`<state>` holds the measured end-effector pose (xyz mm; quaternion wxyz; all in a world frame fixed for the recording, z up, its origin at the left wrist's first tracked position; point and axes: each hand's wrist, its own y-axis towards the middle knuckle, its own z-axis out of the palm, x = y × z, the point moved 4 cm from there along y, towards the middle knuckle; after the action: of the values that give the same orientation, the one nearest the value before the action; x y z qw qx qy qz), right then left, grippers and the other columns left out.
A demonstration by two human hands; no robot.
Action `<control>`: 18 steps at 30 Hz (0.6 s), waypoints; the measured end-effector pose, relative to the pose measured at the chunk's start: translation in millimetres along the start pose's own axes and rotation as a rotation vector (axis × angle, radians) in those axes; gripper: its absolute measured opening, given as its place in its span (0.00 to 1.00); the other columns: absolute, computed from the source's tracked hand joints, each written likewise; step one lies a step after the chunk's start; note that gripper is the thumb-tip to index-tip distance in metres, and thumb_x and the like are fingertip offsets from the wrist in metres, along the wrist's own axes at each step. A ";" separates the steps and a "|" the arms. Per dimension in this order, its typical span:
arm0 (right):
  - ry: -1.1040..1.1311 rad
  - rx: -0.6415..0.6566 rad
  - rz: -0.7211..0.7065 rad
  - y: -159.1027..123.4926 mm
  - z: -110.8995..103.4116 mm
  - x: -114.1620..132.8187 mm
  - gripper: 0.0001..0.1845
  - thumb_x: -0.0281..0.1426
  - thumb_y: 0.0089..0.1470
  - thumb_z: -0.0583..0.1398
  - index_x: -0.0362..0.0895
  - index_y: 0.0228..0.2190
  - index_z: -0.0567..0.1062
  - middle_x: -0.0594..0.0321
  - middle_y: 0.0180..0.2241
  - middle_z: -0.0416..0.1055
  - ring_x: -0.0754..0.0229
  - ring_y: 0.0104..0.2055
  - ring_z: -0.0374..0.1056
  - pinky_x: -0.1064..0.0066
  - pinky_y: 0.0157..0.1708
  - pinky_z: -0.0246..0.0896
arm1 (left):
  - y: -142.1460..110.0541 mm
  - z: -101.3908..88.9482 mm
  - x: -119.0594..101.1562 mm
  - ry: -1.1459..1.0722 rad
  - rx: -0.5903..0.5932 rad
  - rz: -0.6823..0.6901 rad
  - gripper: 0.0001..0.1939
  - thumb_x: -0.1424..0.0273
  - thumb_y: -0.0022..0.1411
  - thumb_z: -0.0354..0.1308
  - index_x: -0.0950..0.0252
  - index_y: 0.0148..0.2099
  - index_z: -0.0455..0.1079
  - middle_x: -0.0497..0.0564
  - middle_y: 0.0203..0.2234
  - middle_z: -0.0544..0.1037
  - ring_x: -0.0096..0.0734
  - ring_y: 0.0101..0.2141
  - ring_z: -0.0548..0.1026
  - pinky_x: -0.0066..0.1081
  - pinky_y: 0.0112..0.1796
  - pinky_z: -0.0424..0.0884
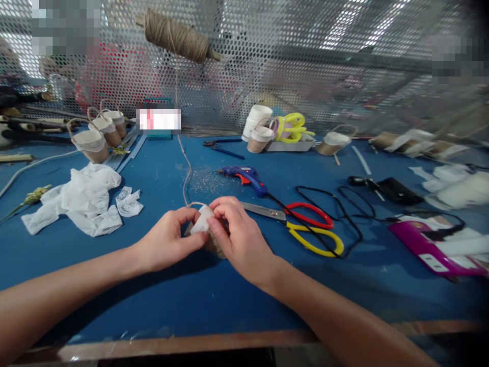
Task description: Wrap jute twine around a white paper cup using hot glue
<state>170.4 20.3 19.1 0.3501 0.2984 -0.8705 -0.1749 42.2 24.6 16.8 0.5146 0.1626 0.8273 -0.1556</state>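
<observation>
Both my hands grip a small paper cup (201, 220) over the blue table. White paper shows between the fingers, and a brown twine-like covering shows below it. My left hand (170, 237) is closed on the cup's left side, thumb pressed to the white part. From the right, my right hand (240, 237) is closed round the other side, its fingers hiding much of the cup. A strand of twine (186, 173) runs down from the twine spool (175, 36) to the cup between my hands.
Right of my hands lie scissors (314, 224) with red and yellow handles and a blue glue gun (244, 176). White lace fabric (89, 196) is heaped at left. Handled cups (91, 145) stand behind it. A purple power strip (424, 250) sits at right, with a black cord (355, 224) nearby.
</observation>
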 end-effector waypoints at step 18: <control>0.044 0.058 0.000 3.0 -2.6 -0.4 0.04 0.33 0.57 0.51 0.45 0.31 0.61 0.55 0.36 0.65 0.58 0.39 0.64 0.62 0.38 0.64 | -0.2 3.2 4.4 -0.112 0.000 0.051 0.07 0.69 0.52 0.50 0.67 0.28 0.64 0.46 0.22 0.66 0.28 0.26 0.64 0.28 0.31 0.62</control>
<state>171.3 22.6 22.2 0.3602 0.3122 -0.8674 -0.1430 42.8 23.5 11.5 0.5638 0.1746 0.7929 -0.1511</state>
